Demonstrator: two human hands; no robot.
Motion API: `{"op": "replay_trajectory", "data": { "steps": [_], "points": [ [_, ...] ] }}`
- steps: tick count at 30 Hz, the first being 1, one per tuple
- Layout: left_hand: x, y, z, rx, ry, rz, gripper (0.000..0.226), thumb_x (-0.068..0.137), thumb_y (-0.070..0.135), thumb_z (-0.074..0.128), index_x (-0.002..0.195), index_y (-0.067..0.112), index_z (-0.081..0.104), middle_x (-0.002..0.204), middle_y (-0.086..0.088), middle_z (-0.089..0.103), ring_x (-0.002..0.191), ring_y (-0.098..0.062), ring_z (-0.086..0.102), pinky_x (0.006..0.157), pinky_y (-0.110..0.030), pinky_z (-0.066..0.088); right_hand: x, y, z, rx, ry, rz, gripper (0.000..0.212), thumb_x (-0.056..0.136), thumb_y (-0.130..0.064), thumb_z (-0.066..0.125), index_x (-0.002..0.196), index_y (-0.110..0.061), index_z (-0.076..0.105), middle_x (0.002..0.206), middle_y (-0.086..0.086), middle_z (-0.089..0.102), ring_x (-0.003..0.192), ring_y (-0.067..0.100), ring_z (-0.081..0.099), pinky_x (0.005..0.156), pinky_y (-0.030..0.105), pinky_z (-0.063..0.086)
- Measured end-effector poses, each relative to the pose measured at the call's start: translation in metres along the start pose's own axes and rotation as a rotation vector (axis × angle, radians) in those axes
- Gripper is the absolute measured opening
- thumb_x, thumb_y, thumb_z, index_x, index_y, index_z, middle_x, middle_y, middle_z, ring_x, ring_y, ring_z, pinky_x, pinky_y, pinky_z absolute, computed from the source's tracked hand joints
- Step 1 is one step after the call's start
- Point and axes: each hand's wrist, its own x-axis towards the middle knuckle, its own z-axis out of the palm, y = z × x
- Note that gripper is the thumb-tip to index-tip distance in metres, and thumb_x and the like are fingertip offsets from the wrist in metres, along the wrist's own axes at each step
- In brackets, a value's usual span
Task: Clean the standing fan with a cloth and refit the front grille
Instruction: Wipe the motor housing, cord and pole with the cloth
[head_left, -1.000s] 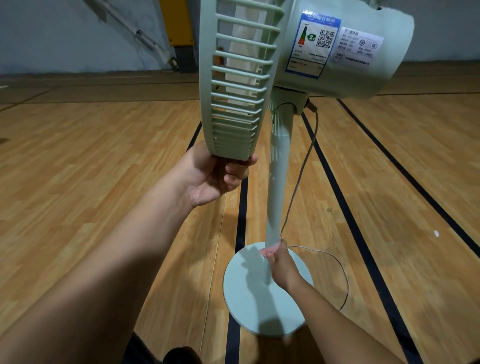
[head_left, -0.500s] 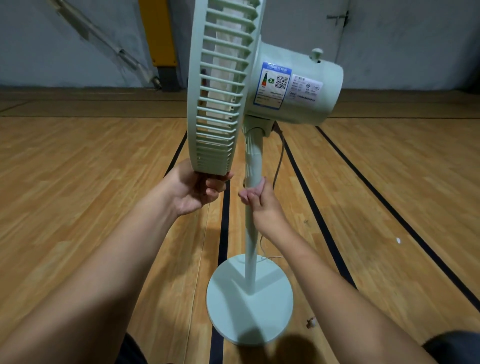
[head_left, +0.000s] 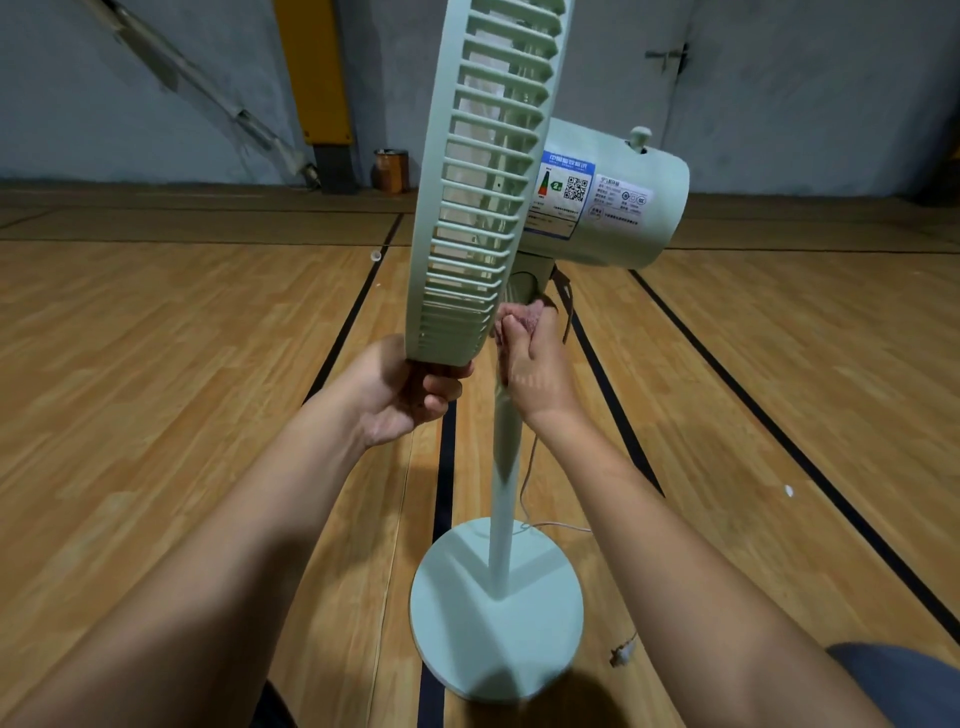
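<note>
our left hand (head_left: 402, 392) grips the fan cage (head_left: 480, 218) bottom | our right hand (head_left: 530, 358) squeezes a pink cloth (head_left: 530, 314) round the pole (head_left: 504, 483)

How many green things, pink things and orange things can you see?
Green: 1, the fan
Pink: 1, the cloth in the right hand
Orange: 1, the can by the wall
Total: 3
</note>
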Motion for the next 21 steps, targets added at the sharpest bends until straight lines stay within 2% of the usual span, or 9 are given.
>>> {"op": "replay_trajectory", "data": {
  "steps": [2,4,7,11,14,16,18,19,21],
  "points": [
    [0.0,0.001,0.0,-0.001,0.006,-0.005,0.035,0.11,0.016,0.036,0.098,0.01,0.069,0.084,-0.01,0.063,0.05,-0.009,0.045,0.039,-0.017,0.039,-0.005,0.012,0.005,0.022,0.005,-0.009,0.02,0.113,-0.021,0.043,0.126,-0.007,0.052,0.125,0.009,0.063,0.121,0.021,0.059,0.108,0.034,0.044],
    [0.0,0.001,-0.002,-0.008,0.013,-0.005,0.034,0.11,0.017,0.037,0.099,0.01,0.068,0.084,-0.01,0.062,0.05,-0.009,0.046,0.039,-0.017,0.04,-0.013,0.025,0.011,0.061,-0.006,0.017,0.016,0.112,-0.019,0.045,0.125,-0.016,0.055,0.12,0.0,0.07,0.124,0.014,0.062,0.116,0.035,0.042],
    [0.0,0.0,-0.004,-0.022,0.031,0.005,0.032,0.11,0.018,0.038,0.098,0.009,0.067,0.084,-0.01,0.063,0.05,-0.01,0.048,0.039,-0.019,0.042,-0.034,0.05,0.015,0.033,-0.087,0.074,0.019,0.112,-0.021,0.046,0.128,-0.028,0.053,0.111,-0.013,0.073,0.113,-0.004,0.065,0.104,0.026,0.048],
    [0.0,-0.004,-0.006,-0.019,0.083,0.018,0.034,0.109,0.022,0.04,0.097,0.01,0.069,0.084,-0.01,0.066,0.052,-0.012,0.05,0.041,-0.022,0.043,-0.066,0.086,0.014,-0.071,-0.183,0.148,0.031,0.114,-0.023,0.04,0.143,-0.014,0.047,0.108,-0.01,0.07,0.108,-0.006,0.064,0.112,0.034,0.047],
    [0.0,-0.012,-0.007,-0.058,0.199,0.006,0.042,0.109,0.036,0.04,0.102,0.011,0.073,0.086,-0.011,0.072,0.054,-0.014,0.054,0.043,-0.025,0.045,-0.084,0.101,0.01,-0.081,-0.254,0.276,0.045,0.114,-0.021,0.039,0.159,-0.023,0.033,0.114,-0.006,0.07,0.109,0.0,0.064,0.109,0.025,0.044],
    [0.002,-0.021,-0.008,-0.109,0.3,-0.018,0.05,0.109,0.049,0.039,0.109,0.01,0.073,0.084,-0.009,0.073,0.056,-0.014,0.055,0.045,-0.025,0.045,-0.092,0.111,0.005,-0.129,-0.275,0.338,0.033,0.114,-0.023,0.039,0.145,-0.029,0.047,0.129,-0.006,0.064,0.122,0.005,0.058,0.11,0.028,0.042],
    [0.004,-0.034,-0.011,-0.09,0.411,-0.067,0.057,0.112,0.052,0.035,0.114,0.008,0.07,0.077,-0.006,0.072,0.056,-0.014,0.055,0.047,-0.025,0.046,-0.096,0.12,-0.002,-0.263,-0.259,0.36,0.031,0.112,-0.029,0.039,0.135,-0.029,0.06,0.142,-0.004,0.05,0.129,0.01,0.039,0.108,0.029,0.037],
    [0.004,-0.041,-0.013,-0.026,0.459,-0.099,0.055,0.114,0.048,0.034,0.116,0.007,0.07,0.075,-0.006,0.072,0.056,-0.014,0.057,0.048,-0.026,0.048,-0.098,0.122,-0.005,-0.325,-0.246,0.365,0.028,0.11,-0.031,0.04,0.127,-0.029,0.063,0.142,-0.002,0.047,0.128,0.012,0.031,0.108,0.032,0.036],
    [0.002,-0.055,-0.016,0.183,0.505,-0.171,0.039,0.114,0.032,0.042,0.118,0.005,0.07,0.079,-0.005,0.074,0.061,-0.014,0.06,0.051,-0.027,0.054,-0.099,0.123,-0.011,-0.41,-0.223,0.382,0.019,0.107,-0.034,0.045,0.114,-0.03,0.062,0.134,0.003,0.043,0.127,0.018,0.03,0.104,0.036,0.038]
  ]
}}
